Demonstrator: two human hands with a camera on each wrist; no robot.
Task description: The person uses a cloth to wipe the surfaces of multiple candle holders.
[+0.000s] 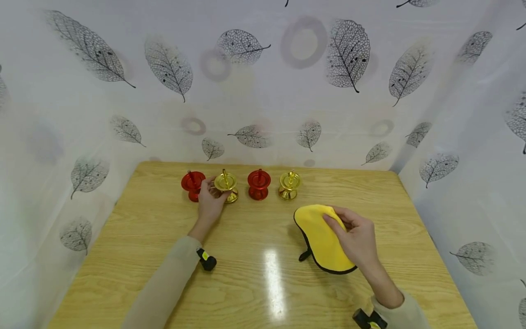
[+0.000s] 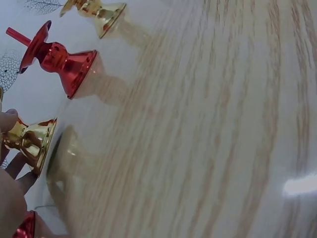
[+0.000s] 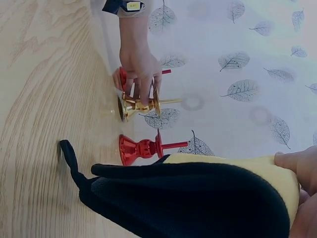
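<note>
My left hand (image 1: pixel 210 201) grips a gold candle holder (image 1: pixel 225 182), second from the left in a row at the back of the table. It has a wide dish, a narrow waist and a spike on top. In the left wrist view, fingers and thumb wrap the waist of this gold holder (image 2: pixel 34 141), its flared base close to the tabletop. My right hand (image 1: pixel 358 235) pinches a yellow cloth (image 1: pixel 320 235) with black edging, a black hanging loop and a dark underside. The cloth hangs folded over the table's right half, as the right wrist view shows from its dark side (image 3: pixel 198 196).
A red candle holder (image 1: pixel 193 180) stands just left of my left hand, partly hidden by it. To the right stand another red holder (image 1: pixel 259 183) and another gold one (image 1: pixel 289 183). A leaf-patterned sheet (image 1: pixel 263 100) hangs behind the wooden table (image 1: pixel 246 283).
</note>
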